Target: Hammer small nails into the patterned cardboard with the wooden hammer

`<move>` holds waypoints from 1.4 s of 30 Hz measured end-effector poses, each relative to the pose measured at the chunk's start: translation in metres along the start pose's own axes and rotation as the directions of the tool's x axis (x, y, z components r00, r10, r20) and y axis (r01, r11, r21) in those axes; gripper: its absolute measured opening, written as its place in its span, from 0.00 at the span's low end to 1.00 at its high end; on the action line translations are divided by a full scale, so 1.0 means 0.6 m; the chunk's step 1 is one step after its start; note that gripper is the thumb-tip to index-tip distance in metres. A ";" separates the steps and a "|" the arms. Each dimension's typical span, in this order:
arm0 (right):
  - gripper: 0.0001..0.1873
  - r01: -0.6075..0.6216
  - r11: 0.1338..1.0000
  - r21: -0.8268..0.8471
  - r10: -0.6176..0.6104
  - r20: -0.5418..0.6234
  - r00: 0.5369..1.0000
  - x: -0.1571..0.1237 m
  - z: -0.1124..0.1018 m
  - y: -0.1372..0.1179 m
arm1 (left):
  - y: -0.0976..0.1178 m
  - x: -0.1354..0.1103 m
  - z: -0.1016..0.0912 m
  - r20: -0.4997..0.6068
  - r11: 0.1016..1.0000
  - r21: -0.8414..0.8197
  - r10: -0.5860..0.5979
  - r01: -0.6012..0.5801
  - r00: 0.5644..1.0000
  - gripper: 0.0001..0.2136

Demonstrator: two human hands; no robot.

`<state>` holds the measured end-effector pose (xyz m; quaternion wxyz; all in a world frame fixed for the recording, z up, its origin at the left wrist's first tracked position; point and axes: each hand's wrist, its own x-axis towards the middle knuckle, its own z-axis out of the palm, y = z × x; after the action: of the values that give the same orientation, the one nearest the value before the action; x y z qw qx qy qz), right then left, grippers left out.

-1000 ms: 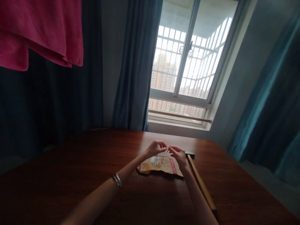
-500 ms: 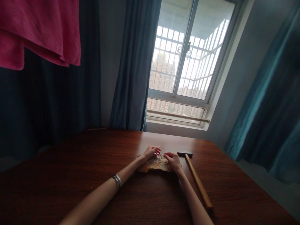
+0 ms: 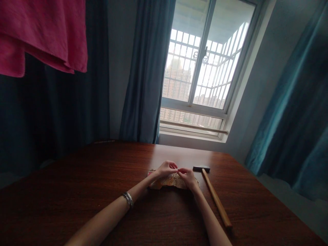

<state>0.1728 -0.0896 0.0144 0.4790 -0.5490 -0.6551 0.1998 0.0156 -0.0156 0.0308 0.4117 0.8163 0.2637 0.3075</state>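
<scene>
in the head view, the left hand (image 3: pixel 166 168) and right hand (image 3: pixel 188 176) have bent fingertips close together above the patterned piece (image 3: pixel 174 181) (how closed, and on what, i cannot tell). the tabletop (image 3: pixel 64 198) runs wide leftward; the hammer (image 3: pixel 216 197) lies near the piece's right edge.

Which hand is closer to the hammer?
Right. The right hand is just left of the hammer, not holding it; the left hand is farther left, past the right one.

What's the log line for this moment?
left hand, right hand: together over speckled piece | grip contents: unclear | hammer: on table, right of hands
</scene>
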 end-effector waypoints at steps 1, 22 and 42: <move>0.16 0.001 1.000 -0.008 -0.001 0.001 1.000 0.000 0.000 0.001 | -0.004 0.001 0.002 0.000 1.000 0.014 0.005 -0.005 1.000 0.19; 0.11 -0.103 0.951 -0.292 0.093 -0.048 0.995 -0.005 -0.049 -0.015 | -0.009 0.009 0.018 -0.069 0.993 0.108 -0.029 0.037 0.997 0.14; 0.13 -0.467 0.619 -0.631 0.410 -0.247 0.878 -0.195 -0.185 -0.013 | -0.007 0.005 0.017 -0.119 0.993 0.089 -0.070 0.081 0.990 0.14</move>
<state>0.2554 -0.2282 0.0242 0.2091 -0.8344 -0.5085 0.0377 0.0242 -0.0163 0.0234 0.3683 0.8051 0.3320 0.3255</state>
